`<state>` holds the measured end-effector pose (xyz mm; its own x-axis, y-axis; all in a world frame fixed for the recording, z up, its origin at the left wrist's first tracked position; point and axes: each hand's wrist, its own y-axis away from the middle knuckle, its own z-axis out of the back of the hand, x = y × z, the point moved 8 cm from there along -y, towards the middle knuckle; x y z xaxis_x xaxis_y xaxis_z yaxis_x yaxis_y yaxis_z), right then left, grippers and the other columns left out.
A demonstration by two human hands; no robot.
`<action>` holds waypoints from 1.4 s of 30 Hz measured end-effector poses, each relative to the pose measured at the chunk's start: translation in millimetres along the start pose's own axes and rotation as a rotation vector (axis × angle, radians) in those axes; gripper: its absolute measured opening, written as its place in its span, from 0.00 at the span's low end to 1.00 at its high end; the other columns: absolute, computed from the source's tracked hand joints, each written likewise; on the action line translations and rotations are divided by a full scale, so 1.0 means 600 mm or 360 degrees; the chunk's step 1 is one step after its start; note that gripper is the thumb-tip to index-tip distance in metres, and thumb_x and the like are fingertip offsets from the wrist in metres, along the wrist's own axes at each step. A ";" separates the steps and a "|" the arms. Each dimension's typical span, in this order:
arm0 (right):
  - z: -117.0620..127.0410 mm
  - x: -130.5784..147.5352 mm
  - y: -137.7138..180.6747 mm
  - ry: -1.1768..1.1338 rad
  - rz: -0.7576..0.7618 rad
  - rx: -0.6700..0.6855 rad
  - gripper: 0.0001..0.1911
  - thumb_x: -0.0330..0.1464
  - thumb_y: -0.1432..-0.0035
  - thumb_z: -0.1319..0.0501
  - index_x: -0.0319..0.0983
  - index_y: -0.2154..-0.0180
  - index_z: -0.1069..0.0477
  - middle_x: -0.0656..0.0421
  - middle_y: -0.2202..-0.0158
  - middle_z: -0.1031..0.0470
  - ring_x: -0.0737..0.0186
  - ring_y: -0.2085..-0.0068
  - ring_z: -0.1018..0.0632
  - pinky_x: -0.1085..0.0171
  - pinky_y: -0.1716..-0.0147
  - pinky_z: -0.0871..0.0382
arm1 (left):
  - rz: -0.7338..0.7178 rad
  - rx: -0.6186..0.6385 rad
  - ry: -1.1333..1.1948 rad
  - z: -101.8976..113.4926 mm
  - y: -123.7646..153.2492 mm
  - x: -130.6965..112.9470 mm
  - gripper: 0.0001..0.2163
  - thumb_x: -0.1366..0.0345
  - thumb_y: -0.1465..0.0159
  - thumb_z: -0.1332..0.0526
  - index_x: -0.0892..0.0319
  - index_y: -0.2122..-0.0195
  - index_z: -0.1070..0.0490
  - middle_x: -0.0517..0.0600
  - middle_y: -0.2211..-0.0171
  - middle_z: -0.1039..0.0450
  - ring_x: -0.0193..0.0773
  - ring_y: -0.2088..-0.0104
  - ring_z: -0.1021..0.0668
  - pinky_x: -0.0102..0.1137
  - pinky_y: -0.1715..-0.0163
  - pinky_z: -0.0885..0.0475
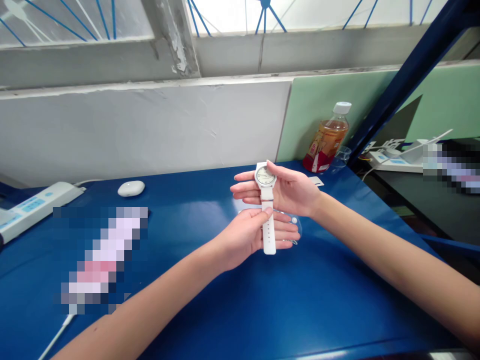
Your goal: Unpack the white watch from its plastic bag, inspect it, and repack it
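A white wristwatch with a round pale dial is held up over the blue desk, its strap hanging down towards me. My right hand supports the dial end, thumb on the case edge and fingers stretched behind it. Lower down, my left hand pinches the holed strap between its thumb and the extended fingers behind. Partly hidden behind my hands, a clear object lies on the desk; its kind I cannot make out.
On the blue desk lie a white earbud case, a power strip and a blurred-out device with a white cable. A drink bottle stands by the wall. A blue post slants at right.
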<state>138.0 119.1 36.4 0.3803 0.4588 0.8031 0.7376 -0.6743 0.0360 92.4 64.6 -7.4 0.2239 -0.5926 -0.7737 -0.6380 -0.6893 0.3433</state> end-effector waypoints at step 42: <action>0.067 0.022 -0.004 0.0073 0.0338 -0.0540 0.09 0.38 0.40 0.33 0.39 0.68 0.24 0.59 0.73 0.20 0.67 0.69 0.18 0.71 0.64 0.23 | -0.0123 0.0147 0.0086 -0.014 0.003 -0.013 0.14 0.60 0.30 0.39 0.67 0.52 0.28 0.59 0.64 0.20 0.43 0.66 0.17 0.37 0.59 0.24</action>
<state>163.8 150.2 23.2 0.4735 0.2673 0.8392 0.4162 -0.9077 0.0543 95.7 64.8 3.3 0.3127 -0.5625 -0.7654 -0.6819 -0.6939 0.2313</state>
